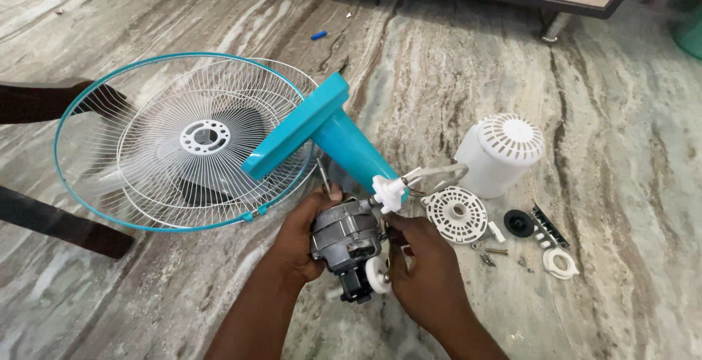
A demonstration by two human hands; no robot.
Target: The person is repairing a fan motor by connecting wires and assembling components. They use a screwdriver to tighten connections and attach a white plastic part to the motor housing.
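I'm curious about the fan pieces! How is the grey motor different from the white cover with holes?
The grey motor is dark metal, while the white cover is pale plastic. The motor is gripped between the left hand and right hand; the cover stands alone on the floor, untouched. The cover has a slotted top; the motor has a thin shaft sticking out. Both sit by the teal fan stand.
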